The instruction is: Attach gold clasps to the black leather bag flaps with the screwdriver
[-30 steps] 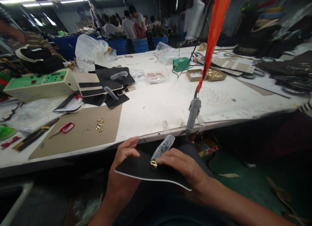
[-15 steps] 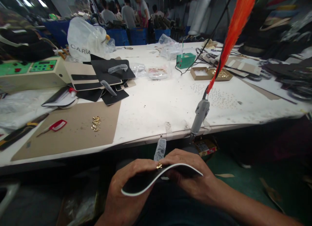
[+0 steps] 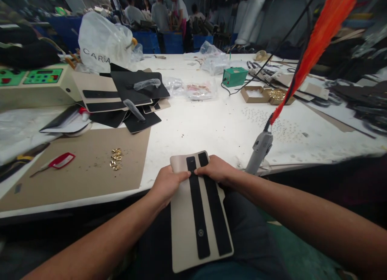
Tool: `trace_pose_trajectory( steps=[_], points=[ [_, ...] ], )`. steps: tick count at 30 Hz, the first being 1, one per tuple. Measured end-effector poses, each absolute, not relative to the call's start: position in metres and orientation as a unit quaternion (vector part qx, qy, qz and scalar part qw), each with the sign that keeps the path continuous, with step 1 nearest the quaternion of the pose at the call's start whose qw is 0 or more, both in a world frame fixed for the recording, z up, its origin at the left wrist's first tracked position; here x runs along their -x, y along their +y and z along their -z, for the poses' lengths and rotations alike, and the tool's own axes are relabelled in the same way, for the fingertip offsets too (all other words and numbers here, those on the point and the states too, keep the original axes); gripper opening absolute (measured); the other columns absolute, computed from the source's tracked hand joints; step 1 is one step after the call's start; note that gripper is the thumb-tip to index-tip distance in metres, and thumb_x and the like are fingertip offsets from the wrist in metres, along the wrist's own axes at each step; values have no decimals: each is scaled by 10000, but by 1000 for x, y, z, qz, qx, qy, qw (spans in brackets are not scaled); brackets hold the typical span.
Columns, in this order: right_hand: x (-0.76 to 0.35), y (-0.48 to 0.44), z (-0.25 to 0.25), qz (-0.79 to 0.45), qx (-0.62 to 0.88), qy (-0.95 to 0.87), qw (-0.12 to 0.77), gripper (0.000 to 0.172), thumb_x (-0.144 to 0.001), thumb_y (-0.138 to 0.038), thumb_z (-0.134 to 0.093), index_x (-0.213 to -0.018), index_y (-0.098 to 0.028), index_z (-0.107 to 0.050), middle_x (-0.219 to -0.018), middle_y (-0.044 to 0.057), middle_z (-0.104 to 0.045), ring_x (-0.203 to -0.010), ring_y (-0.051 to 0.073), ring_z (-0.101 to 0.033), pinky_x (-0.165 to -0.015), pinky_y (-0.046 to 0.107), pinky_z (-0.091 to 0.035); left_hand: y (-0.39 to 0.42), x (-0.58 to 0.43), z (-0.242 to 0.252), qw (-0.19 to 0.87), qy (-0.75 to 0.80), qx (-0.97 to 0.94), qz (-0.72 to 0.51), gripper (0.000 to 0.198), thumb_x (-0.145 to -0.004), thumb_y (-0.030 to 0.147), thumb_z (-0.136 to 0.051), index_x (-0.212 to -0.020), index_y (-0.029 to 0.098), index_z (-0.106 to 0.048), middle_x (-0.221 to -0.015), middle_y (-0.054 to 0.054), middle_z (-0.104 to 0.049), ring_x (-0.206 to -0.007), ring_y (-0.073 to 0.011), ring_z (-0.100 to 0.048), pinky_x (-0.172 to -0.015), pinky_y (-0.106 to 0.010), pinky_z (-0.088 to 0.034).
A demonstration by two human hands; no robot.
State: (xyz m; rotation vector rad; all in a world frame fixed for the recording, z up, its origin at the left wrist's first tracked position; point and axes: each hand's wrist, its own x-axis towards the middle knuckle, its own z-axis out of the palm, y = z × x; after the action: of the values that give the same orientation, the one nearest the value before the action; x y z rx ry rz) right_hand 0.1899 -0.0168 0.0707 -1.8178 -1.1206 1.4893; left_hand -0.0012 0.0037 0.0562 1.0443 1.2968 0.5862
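A beige panel (image 3: 181, 227) with two black strips lies tilted between my lap and the table's front edge. My left hand (image 3: 169, 181) grips its left edge, thumb pressed on the inner black strip (image 3: 198, 211). My right hand (image 3: 216, 169) holds the right edge, its thumb meeting the same strip close to the left thumb. The other fingers of both hands are hidden beneath the panel. A small round metal piece (image 3: 201, 233) sits near the strip's lower end. Right of my hands hangs a grey electric screwdriver (image 3: 260, 149) on a cord with orange strands (image 3: 314, 50).
Gold metal fittings (image 3: 115, 159) and a red-handled tool (image 3: 62, 160) lie on a brown board (image 3: 90, 183) at left. Behind it are stacked black and beige panels (image 3: 139, 90). Cardboard boxes (image 3: 252, 94), a green box (image 3: 235, 76) and scattered small parts (image 3: 284, 127) occupy the right side.
The panel, earlier bent with its edge towards me and gold fittings showing, has been turned so its beige striped side faces up. Both hands moved to its far end, thumbs on top.
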Motion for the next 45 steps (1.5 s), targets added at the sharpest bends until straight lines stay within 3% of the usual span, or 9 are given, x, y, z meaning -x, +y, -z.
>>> trace_pose_trajectory(
  steps=[12,16,19,21,25,33,36,39,45],
  points=[
    [-182,-4,-65,-449,731,-478,187,159,-749,-227,-833,-818,-113,-745,-825,95,-769,-729,214,-706,-562,251,-495,19,-2,-62,430,594,-659,-166,190,-754,321,-724,-830,148,-734,-815,-125,-775,-791,-316,-740,-641,-358,-513],
    [-181,-3,-65,-436,736,-485,182,208,-737,-246,-838,-848,-99,-741,-847,104,-768,-753,226,-712,-563,250,-492,17,4,-64,336,597,-708,-173,520,-751,372,-798,-1209,148,-696,-1174,-179,-755,-1094,-400,-702,-883,-484,-554],
    [-182,-3,-64,-434,734,-491,182,232,-718,-252,-845,-851,-93,-741,-855,108,-765,-758,236,-712,-555,253,-484,11,10,-63,156,559,-780,-233,901,-764,394,-838,-1538,149,-449,-1522,-220,-548,-1390,-430,-522,-1087,-566,-483],
    [-183,-1,-64,-434,731,-493,185,241,-701,-244,-849,-853,-90,-743,-853,110,-762,-759,242,-710,-544,252,-472,9,11,-58,94,477,-837,-251,767,-828,337,-798,-1517,174,-503,-1573,-183,-517,-1453,-393,-462,-1177,-565,-418],
    [-184,1,-67,-433,728,-493,199,261,-669,-245,-863,-856,-95,-760,-853,102,-758,-778,249,-706,-536,244,-458,13,10,-41,154,373,-884,-237,259,-944,323,-662,-1163,245,-776,-1354,-93,-720,-1299,-311,-617,-1139,-514,-481],
    [-229,-71,-60,-367,674,-509,389,438,-809,-339,-790,-1217,-193,-732,-900,16,-759,-767,177,-710,-641,223,-511,45,12,-19,179,376,-864,-283,368,-851,619,-690,-996,313,-835,-1188,-43,-799,-1154,-332,-710,-1065,-515,-557],
    [-283,-118,-55,-346,682,-453,458,217,-913,-353,-658,-949,-160,-750,-741,11,-719,-635,170,-703,-593,238,-510,54,14,-18,174,376,-870,-269,370,-810,651,-718,-971,337,-832,-1144,-22,-811,-1124,-342,-722,-1022,-512,-578],
    [-349,-132,-58,-208,783,-426,403,275,-973,-385,-584,-980,-165,-749,-678,6,-705,-631,186,-698,-623,261,-523,59,16,-15,178,378,-869,-264,391,-789,679,-718,-955,342,-827,-1127,-23,-813,-1121,-355,-719,-1022,-532,-567],
    [-442,-60,-61,-71,864,-430,253,247,-944,-279,-642,-1143,-217,-774,-999,31,-762,-960,198,-706,-901,274,-503,63,18,-5,178,389,-862,-271,421,-775,706,-720,-973,350,-827,-1141,-21,-809,-1132,-359,-707,-1022,-538,-564]
  ],
)
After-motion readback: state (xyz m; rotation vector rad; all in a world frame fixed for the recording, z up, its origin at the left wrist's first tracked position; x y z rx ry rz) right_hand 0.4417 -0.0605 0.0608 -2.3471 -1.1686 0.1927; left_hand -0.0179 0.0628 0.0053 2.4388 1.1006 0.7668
